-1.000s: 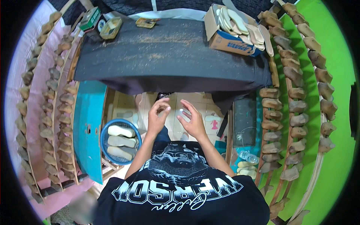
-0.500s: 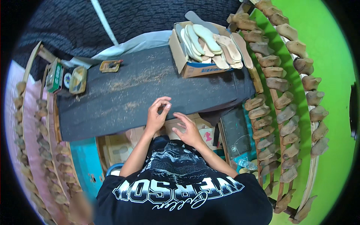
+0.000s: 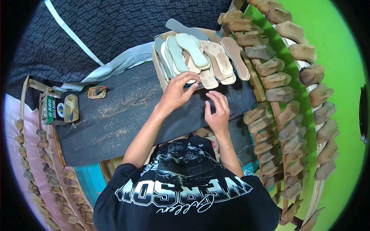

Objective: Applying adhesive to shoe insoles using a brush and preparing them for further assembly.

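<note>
A cardboard box (image 3: 159,71) heaped with shoe insoles stands on the dark-covered table (image 3: 142,104). A pale green insole (image 3: 191,49) tops the pile, beside a tan insole (image 3: 218,57) and a brown insole (image 3: 236,57). My left hand (image 3: 178,91) is over the near side of the box, its curved fingers apart and holding nothing. Its fingertips are close to the lower ends of the insoles; whether they touch is unclear. My right hand (image 3: 218,112) hovers over the table just in front of the box, open, below a beige insole end (image 3: 209,81).
Racks of wooden shoe lasts (image 3: 278,80) line the right, with more lasts (image 3: 46,156) on the left. A small yellow tray (image 3: 97,92), a yellow container (image 3: 71,108) and a green box (image 3: 49,109) sit at the table's left end. Brown shavings (image 3: 127,106) litter the cloth.
Both hands have moved forward from the table's near edge toward the insole box. My view has turned to the right, and both hands remain open without anything in them.
</note>
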The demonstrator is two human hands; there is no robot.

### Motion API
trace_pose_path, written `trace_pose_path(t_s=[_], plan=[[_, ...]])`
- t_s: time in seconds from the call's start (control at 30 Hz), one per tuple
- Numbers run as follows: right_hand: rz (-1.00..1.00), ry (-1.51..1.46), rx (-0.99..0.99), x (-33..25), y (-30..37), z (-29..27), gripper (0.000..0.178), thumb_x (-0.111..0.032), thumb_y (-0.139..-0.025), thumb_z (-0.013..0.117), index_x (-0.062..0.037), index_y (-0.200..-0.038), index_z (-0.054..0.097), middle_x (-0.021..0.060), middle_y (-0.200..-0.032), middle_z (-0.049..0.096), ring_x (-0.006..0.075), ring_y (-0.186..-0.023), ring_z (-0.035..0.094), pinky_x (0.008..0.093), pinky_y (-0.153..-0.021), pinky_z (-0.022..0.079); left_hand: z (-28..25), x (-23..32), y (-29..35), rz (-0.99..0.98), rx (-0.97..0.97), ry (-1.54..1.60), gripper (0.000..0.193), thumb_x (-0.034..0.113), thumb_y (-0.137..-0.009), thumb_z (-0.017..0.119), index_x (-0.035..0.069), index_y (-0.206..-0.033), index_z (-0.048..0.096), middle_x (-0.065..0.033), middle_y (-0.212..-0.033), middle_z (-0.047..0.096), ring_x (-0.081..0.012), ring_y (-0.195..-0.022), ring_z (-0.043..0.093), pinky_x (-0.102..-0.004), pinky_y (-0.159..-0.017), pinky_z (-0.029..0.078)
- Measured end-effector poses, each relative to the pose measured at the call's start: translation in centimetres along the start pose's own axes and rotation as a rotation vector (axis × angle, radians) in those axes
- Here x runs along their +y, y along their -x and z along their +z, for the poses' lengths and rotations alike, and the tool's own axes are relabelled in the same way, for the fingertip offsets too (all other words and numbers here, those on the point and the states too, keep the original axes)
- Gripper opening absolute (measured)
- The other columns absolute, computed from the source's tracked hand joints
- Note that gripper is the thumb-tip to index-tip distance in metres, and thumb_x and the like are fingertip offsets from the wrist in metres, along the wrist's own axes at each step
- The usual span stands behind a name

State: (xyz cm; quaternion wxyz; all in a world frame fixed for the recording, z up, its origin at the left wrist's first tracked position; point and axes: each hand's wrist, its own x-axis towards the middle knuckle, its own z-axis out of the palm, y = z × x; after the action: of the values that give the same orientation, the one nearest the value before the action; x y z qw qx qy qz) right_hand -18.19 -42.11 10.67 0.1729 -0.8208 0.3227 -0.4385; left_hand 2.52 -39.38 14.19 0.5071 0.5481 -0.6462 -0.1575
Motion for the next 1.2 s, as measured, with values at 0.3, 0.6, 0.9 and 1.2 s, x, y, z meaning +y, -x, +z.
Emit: trace_pose_path(t_s=[0.3, 0.6, 0.9, 1.2], plan=[[-0.254, 0.021, -0.145, 6.6, -4.9, 0.9, 0.034, 0.006, -0.077, 0.071, -0.0011, -0.11, 0.076, 0.01, -0.113, 0.072, 0.0322, -0.112, 0.067, 0.0436, -0.095, 0.055, 4.8, -3.9, -5.5, -0.069, 0.005, -0.536, 0.038, 0.009, -0.081, 0.08, 0.009, -0.12, 0.077, -0.0147, -0.136, 0.066, -0.0385, -0.129, 0.059, -0.0455, -0.107, 0.052], [-0.424, -0.076, -0.1, 6.9, -7.9, -1.0, 0.032, 0.003, -0.075, 0.069, -0.0011, -0.106, 0.077, 0.0081, -0.108, 0.075, 0.0276, -0.099, 0.07, 0.0406, -0.085, 0.053, 3.8, -1.7, -3.8, -0.123, -0.003, -0.3, 0.04, 0.002, -0.079, 0.078, 0.008, -0.119, 0.078, -0.0109, -0.129, 0.069, -0.0334, -0.12, 0.063, -0.0431, -0.102, 0.054], [-0.556, -0.246, 0.022, 2.4, -10.2, -6.1, 0.032, 0.01, -0.074, 0.073, -0.0086, -0.1, 0.08, 0.0037, -0.104, 0.076, 0.0268, -0.092, 0.069, 0.0394, -0.081, 0.053, 5.7, -1.9, -2.2, -0.172, 0.269, -0.278, 0.038, -0.003, -0.076, 0.074, 0.006, -0.113, 0.078, -0.0081, -0.122, 0.074, -0.0296, -0.112, 0.068, -0.04, -0.098, 0.056], [0.123, -0.829, 0.164, 4.8, -10.6, -4.9, 0.021, 0.008, -0.099, 0.064, 0.0093, -0.12, 0.063, 0.0201, -0.113, 0.072, 0.0227, -0.102, 0.071, 0.0322, -0.093, 0.057, 1.3, -0.1, 2.4, -0.312, 0.482, -0.228, 0.026, 0.007, -0.081, 0.088, 0.0, -0.105, 0.079, -0.0102, -0.101, 0.08, -0.0209, -0.098, 0.076, -0.033, -0.089, 0.058]])
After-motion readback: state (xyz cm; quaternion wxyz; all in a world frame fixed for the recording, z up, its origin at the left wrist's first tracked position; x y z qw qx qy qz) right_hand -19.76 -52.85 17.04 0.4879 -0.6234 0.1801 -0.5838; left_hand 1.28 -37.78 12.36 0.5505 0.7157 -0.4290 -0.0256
